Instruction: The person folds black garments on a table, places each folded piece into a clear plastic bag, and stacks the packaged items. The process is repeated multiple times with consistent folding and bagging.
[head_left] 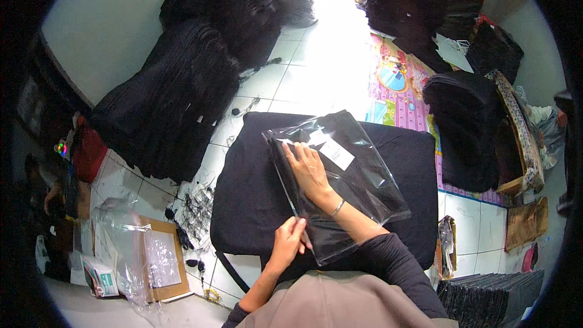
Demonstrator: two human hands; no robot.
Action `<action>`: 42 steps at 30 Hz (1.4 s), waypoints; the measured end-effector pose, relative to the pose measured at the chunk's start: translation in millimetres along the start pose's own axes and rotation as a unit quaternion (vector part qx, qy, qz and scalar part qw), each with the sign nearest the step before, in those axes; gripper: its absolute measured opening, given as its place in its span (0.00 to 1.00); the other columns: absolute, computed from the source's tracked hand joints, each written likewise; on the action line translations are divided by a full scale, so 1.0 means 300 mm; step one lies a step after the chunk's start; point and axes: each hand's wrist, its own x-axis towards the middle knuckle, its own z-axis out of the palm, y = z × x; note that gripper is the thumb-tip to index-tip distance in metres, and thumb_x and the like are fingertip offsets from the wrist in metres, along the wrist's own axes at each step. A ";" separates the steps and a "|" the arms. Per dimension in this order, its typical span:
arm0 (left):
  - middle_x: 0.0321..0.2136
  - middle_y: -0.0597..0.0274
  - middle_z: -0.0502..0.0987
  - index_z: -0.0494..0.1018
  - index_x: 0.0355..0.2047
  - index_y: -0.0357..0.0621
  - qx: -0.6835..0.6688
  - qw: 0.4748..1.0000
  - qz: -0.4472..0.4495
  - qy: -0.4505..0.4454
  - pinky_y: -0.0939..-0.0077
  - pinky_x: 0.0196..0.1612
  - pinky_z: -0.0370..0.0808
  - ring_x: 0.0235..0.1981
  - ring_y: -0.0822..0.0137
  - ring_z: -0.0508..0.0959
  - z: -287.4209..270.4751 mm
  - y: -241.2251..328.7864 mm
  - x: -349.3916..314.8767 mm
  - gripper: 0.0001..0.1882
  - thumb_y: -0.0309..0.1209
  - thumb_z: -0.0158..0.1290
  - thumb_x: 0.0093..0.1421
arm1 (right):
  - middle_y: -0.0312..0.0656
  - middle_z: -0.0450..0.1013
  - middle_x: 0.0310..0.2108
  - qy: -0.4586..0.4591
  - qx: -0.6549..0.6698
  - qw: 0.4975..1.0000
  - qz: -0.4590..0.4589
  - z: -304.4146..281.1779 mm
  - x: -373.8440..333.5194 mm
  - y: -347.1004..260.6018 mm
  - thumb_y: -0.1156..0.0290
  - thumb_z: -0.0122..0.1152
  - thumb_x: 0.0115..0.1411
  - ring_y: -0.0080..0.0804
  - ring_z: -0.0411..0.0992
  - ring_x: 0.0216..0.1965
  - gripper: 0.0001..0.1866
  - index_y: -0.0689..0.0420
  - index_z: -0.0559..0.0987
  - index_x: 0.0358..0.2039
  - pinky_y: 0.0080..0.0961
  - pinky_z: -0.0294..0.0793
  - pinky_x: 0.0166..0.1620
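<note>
Beneath the right hand (311,173), open with fingers extended on the plastic, lies the bag (364,191), clear with black inside. The left hand (287,244) pinches its near left edge. Right of the right fingers sits a label (337,154); under everything, a black pad (243,188).

Two hands (311,173), one bag (373,182) beneath, one wristband (337,206), seemingly two left-side black heaps (170,97)

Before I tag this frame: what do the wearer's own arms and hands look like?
Left hand and right hand: ungloved. Black right sleeve, ending near the elbow; dark left sleeve, only a bit visible. Narrow silvery band on the right wrist; none seen on the left.
</note>
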 end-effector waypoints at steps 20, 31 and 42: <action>0.69 0.58 0.51 0.53 0.68 0.46 0.596 0.761 0.238 0.098 0.51 0.70 0.41 0.70 0.52 0.47 -0.234 0.214 0.564 0.31 0.49 0.33 0.70 | 0.49 0.55 0.67 -0.155 0.231 0.947 -0.162 -0.156 -0.100 0.045 0.53 0.47 0.66 0.42 0.47 0.71 0.33 0.61 0.61 0.64 0.50 0.42 0.69; 0.70 0.48 0.42 0.48 0.69 0.48 0.486 0.793 0.315 0.188 0.50 0.69 0.45 0.70 0.47 0.45 -0.249 0.158 0.548 0.33 0.48 0.38 0.70 | 0.51 0.68 0.58 -0.067 0.294 0.949 0.097 -0.571 -0.467 0.193 0.56 0.51 0.65 0.48 0.67 0.59 0.25 0.59 0.73 0.56 0.43 0.61 0.63; 0.67 0.49 0.54 0.62 0.64 0.47 0.572 0.757 0.237 0.209 0.55 0.69 0.46 0.68 0.49 0.53 -0.336 0.050 0.279 0.27 0.42 0.44 0.68 | 0.51 0.77 0.37 -0.133 0.210 0.858 0.449 -0.225 -0.262 0.514 0.48 0.59 0.59 0.50 0.76 0.38 0.24 0.58 0.80 0.38 0.42 0.73 0.41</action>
